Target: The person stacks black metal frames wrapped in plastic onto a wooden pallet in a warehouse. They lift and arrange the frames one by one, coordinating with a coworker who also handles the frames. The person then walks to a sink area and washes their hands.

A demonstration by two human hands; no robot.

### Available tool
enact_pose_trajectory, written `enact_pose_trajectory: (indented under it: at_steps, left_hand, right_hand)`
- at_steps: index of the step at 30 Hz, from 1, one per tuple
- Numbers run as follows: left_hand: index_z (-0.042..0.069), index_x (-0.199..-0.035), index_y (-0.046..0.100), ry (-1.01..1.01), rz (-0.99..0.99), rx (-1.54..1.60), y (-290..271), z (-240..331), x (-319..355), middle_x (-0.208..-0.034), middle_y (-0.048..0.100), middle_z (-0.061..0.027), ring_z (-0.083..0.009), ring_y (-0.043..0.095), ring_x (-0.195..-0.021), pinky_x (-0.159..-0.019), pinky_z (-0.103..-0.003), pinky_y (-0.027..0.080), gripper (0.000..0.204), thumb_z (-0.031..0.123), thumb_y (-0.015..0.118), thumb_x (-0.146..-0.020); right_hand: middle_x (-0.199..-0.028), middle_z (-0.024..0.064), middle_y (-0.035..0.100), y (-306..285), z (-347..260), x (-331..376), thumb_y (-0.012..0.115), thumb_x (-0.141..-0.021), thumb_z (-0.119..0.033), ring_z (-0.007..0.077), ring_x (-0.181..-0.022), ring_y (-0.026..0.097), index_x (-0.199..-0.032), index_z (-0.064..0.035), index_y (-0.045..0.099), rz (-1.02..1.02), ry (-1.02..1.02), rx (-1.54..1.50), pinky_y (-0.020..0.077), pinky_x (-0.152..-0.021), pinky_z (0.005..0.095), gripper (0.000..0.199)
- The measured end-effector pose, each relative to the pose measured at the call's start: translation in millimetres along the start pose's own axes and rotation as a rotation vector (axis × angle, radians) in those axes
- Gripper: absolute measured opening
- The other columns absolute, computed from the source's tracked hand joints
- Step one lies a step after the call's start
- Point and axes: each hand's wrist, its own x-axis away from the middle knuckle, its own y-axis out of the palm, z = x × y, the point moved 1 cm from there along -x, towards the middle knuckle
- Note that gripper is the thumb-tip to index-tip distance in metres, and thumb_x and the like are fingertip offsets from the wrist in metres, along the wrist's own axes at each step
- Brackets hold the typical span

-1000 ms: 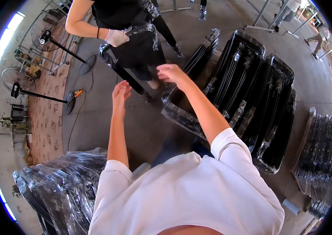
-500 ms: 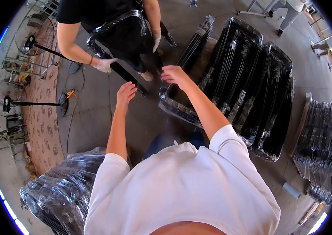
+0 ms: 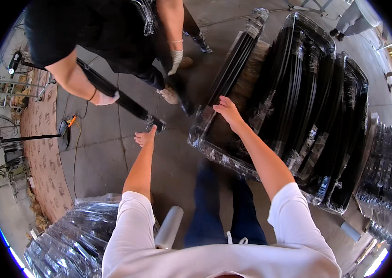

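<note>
My left hand (image 3: 145, 137) reaches forward with its fingers apart, holding nothing. Its raised thumb is close to the plastic-wrapped end of a black tubular frame (image 3: 133, 105); whether they touch I cannot tell. A co-worker in black stands across from me and carries that frame, a gloved hand (image 3: 107, 98) around one leg and the other glove (image 3: 175, 62) beside the other leg. My right hand (image 3: 227, 110) is empty too, fingers loosely spread, above the edge of a stack of black frames (image 3: 293, 83) bound in clear film on the floor.
Film-wrapped bundles stand at lower left (image 3: 73, 236) and far right (image 3: 381, 171). A grey roll (image 3: 169, 227) is beside my legs, and another roll (image 3: 351, 230) lies at right. Fans on stands (image 3: 31, 135), with an orange cable (image 3: 78, 153), are at left. Another person (image 3: 355, 21) is far right.
The co-worker has come nearer and leans in, and the carried frame is lower and tilted differently. My hands have moved lower and farther apart. The view has shifted, showing my legs and the grey roll.
</note>
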Motion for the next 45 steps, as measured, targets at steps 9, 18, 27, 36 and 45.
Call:
enact_pose_trajectory:
  at_steps: [9, 18, 27, 36, 45]
  left_hand:
    - [-0.002, -0.129, 0.007, 0.226, 0.691, -0.128, -92.1, -54.7, -55.5, -0.132, 0.01, -0.0263, -0.0385, 0.008, -0.124, -0.098, -0.052, 0.012, 0.104, 0.059, 0.058, -0.063]
    - [-0.002, -0.128, 0.018, 0.419, 0.094, 0.304, -270.0, -112.6, -91.9, -0.127, 0.028, -0.0212, -0.03, 0.031, -0.116, -0.095, -0.038, 0.027, 0.086, 0.042, 0.064, -0.069]
    - [0.001, -0.117, 0.035, 0.092, -0.484, 0.686, -302.9, -169.7, -90.3, -0.109, 0.045, -0.0098, -0.0216, 0.046, -0.097, -0.081, -0.033, 0.039, 0.076, 0.051, 0.061, -0.067]
    - [0.002, -0.105, 0.048, 0.217, -1.11, 1.275, -268.6, -132.1, 77.2, -0.084, 0.058, -0.0142, -0.0279, 0.056, -0.071, -0.06, -0.039, 0.047, 0.07, 0.064, 0.038, -0.073]
    - [0.006, -0.091, 0.053, 0.299, -0.871, 1.188, -204.3, 36.9, 334.7, -0.069, 0.057, -0.0099, -0.0227, 0.056, -0.054, -0.048, -0.033, 0.049, 0.06, 0.061, 0.038, -0.074]
  right_hand:
    - [-0.122, 0.0208, 0.037, 58.1, -13.4, -9.2, 0.061, -0.074, -0.018, 0.0276, -0.114, 0.037, -0.122, 0.0026, 0.03, -0.255, -0.085, -0.011, 0.0357, -0.089, 0.0318, 0.061]
    - [-0.097, 0.0036, 0.053, 219.3, 16.2, 35.9, 0.033, -0.087, -0.045, 0.0118, -0.089, 0.046, -0.097, -0.001, 0.053, -0.282, -0.078, -0.145, 0.0383, -0.079, 0.0283, 0.049]
    - [-0.115, 0.0245, 0.039, 234.4, -50.5, 152.8, 0.061, -0.067, -0.05, 0.0261, -0.109, 0.038, -0.121, 0.0133, 0.019, -0.268, -0.043, -0.405, 0.0308, -0.092, 0.0307, 0.094]
    - [-0.082, 0.0161, 0.057, 78.0, -132.2, 161.9, 0.056, -0.07, -0.05, 0.0187, -0.07, 0.056, -0.099, 0.0145, 0.047, -0.255, -0.156, -0.338, 0.0457, -0.065, 0.0287, 0.072]
    - [-0.083, 0.0095, 0.058, -193.9, -137.8, 243.3, 0.044, -0.08, -0.051, 0.0136, -0.075, 0.057, -0.096, 0.0008, 0.055, -0.212, -0.199, -0.297, 0.0469, -0.066, 0.0253, 0.055]
